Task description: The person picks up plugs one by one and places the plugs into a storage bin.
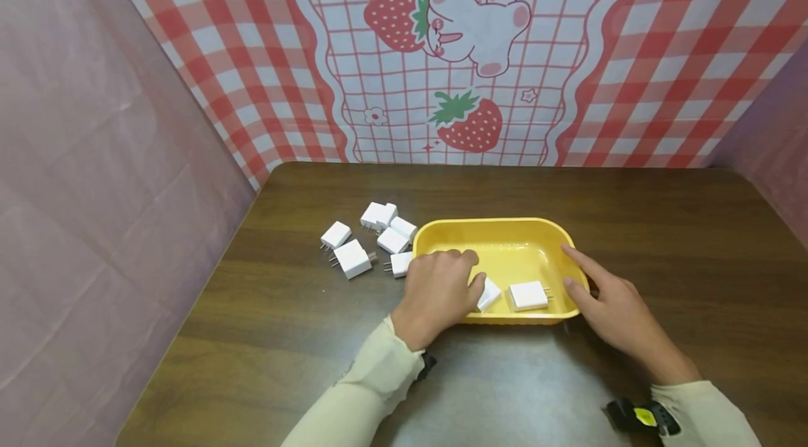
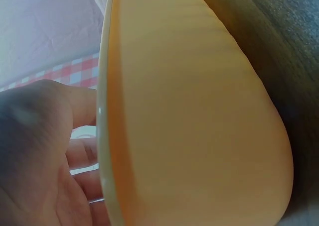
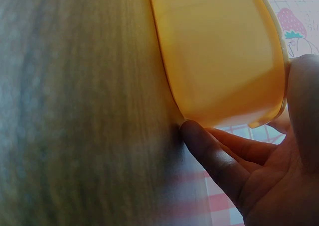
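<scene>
A yellow plastic tray stands on the table, with two white charger plugs inside, one a whole charger, the other charger partly covered by my left thumb. My left hand reaches over the near left rim into the tray. In the left wrist view the tray wall hides its fingertips, so I cannot tell whether they hold a charger. At the tray's right end, my right hand grips the wall. The right wrist view shows a right fingertip low against the tray's bottom edge.
Several white chargers lie loose left of the tray, among them a large one and a smaller one; another charger sits close to its left rim. The brown wooden table backs onto a strawberry-print checked cloth.
</scene>
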`<act>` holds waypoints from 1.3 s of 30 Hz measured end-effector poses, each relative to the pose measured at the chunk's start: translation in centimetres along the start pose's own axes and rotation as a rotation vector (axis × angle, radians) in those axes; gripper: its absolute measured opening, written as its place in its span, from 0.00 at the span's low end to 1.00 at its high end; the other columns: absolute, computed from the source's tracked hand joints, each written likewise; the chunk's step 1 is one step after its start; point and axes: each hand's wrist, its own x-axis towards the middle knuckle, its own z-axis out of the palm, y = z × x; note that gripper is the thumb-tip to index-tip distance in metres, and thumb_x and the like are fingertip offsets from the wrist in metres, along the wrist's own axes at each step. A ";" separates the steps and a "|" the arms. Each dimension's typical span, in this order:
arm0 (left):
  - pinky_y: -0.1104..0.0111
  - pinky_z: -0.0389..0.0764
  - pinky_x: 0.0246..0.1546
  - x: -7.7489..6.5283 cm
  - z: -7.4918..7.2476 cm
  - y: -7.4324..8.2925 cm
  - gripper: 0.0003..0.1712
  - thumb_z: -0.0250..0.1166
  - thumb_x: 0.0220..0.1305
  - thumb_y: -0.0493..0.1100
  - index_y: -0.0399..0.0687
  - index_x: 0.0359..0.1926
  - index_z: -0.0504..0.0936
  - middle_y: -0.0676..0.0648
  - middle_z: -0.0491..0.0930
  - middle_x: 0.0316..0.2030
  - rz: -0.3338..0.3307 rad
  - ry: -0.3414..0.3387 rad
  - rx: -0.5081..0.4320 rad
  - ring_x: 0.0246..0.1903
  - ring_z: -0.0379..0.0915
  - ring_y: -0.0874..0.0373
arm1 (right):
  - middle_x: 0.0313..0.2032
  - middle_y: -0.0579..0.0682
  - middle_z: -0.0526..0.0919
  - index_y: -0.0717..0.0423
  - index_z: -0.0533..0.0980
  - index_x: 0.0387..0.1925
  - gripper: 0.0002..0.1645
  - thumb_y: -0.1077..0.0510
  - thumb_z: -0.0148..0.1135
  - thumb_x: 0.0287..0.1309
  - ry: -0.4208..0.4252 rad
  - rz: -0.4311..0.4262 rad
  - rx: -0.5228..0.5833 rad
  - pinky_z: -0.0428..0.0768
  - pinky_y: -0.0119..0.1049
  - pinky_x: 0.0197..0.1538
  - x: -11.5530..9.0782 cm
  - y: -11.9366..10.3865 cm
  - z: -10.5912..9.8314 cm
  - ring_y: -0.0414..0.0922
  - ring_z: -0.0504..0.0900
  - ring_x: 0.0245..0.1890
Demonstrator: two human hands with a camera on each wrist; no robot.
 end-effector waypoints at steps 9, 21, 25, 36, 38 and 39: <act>0.68 0.64 0.13 -0.3 -0.2 -0.6 0.07 0.65 0.61 0.47 0.55 0.27 0.83 0.57 0.72 0.17 0.015 0.087 -0.019 0.16 0.70 0.61 | 0.67 0.71 0.67 0.51 0.58 0.77 0.36 0.47 0.53 0.73 0.006 -0.007 0.007 0.68 0.69 0.56 0.0 -0.1 -0.2 0.67 0.71 0.59; 0.64 0.76 0.22 -0.5 -1.3 -1.9 0.10 0.64 0.63 0.47 0.51 0.39 0.89 0.53 0.84 0.31 0.001 0.192 -0.089 0.26 0.79 0.58 | 0.68 0.71 0.65 0.51 0.56 0.77 0.37 0.45 0.50 0.74 -0.023 0.017 0.001 0.67 0.71 0.56 0.0 -0.2 -0.2 0.68 0.70 0.60; 0.65 0.77 0.23 -0.7 -1.8 -2.6 0.10 0.63 0.64 0.47 0.50 0.39 0.88 0.52 0.84 0.32 -0.020 0.214 -0.117 0.26 0.78 0.58 | 0.68 0.71 0.65 0.51 0.56 0.77 0.37 0.45 0.50 0.74 -0.018 0.015 0.000 0.68 0.70 0.56 0.1 -0.3 -0.1 0.68 0.70 0.60; 0.66 0.74 0.19 -1.3 -2.7 -4.3 0.08 0.65 0.63 0.45 0.49 0.37 0.88 0.52 0.83 0.29 -0.047 0.222 -0.144 0.23 0.76 0.58 | 0.68 0.72 0.64 0.52 0.56 0.77 0.37 0.46 0.50 0.74 -0.021 0.010 -0.007 0.67 0.71 0.56 0.0 -0.3 -0.1 0.69 0.69 0.60; 0.66 0.75 0.20 -1.4 -2.8 -4.7 0.08 0.64 0.63 0.45 0.49 0.37 0.87 0.52 0.82 0.29 -0.063 0.225 -0.150 0.24 0.76 0.58 | 0.67 0.72 0.64 0.52 0.56 0.77 0.37 0.46 0.50 0.74 -0.024 0.009 -0.009 0.67 0.71 0.56 0.0 -0.3 -0.1 0.69 0.69 0.60; 0.65 0.75 0.20 -1.5 -2.9 -4.9 0.08 0.64 0.63 0.45 0.49 0.37 0.87 0.53 0.82 0.29 -0.073 0.225 -0.150 0.24 0.77 0.58 | 0.67 0.72 0.64 0.52 0.56 0.77 0.37 0.45 0.50 0.74 -0.028 0.011 -0.008 0.67 0.71 0.56 0.0 -0.3 -0.1 0.69 0.69 0.60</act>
